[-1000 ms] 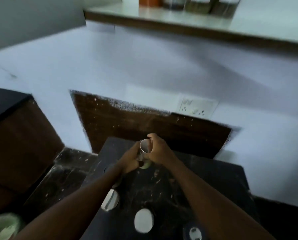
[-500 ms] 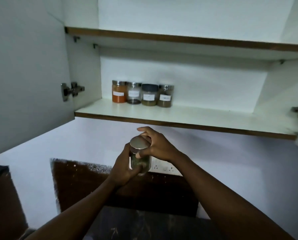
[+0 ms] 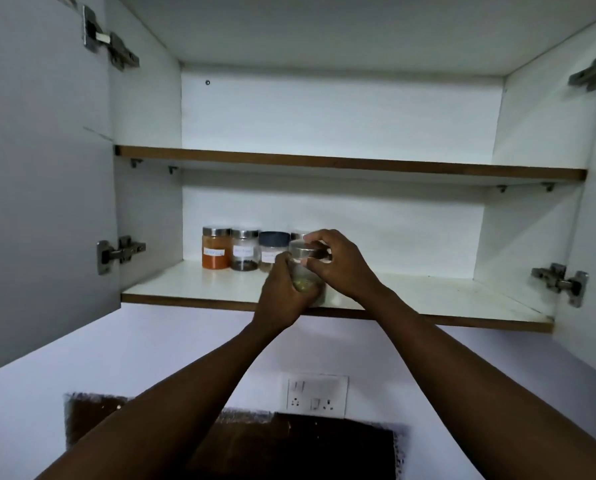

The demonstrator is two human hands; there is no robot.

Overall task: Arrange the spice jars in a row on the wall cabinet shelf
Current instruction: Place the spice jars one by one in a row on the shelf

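Both hands hold a clear spice jar [image 3: 305,277] with a steel lid and greenish contents at the front of the lower cabinet shelf [image 3: 192,287]. My left hand [image 3: 282,292] wraps the jar's body; my right hand [image 3: 338,263] grips its lid from above. Behind, a row stands at the shelf's back left: an orange-filled jar [image 3: 215,251], a jar with dark contents [image 3: 244,253], a dark-lidded jar [image 3: 272,249], and a fourth jar [image 3: 298,234] mostly hidden by my hands. Whether the held jar touches the shelf I cannot tell.
The white cabinet has an upper shelf [image 3: 352,164] with nothing visible on it. Its left door [image 3: 40,188] stands open, and hinges [image 3: 559,282] stick out on the right side. A wall socket plate [image 3: 315,394] sits below the cabinet.
My view tilted up from the dark counter to the cabinet. Both hands lifted the jar from counter level up to the lower shelf, right of the row.
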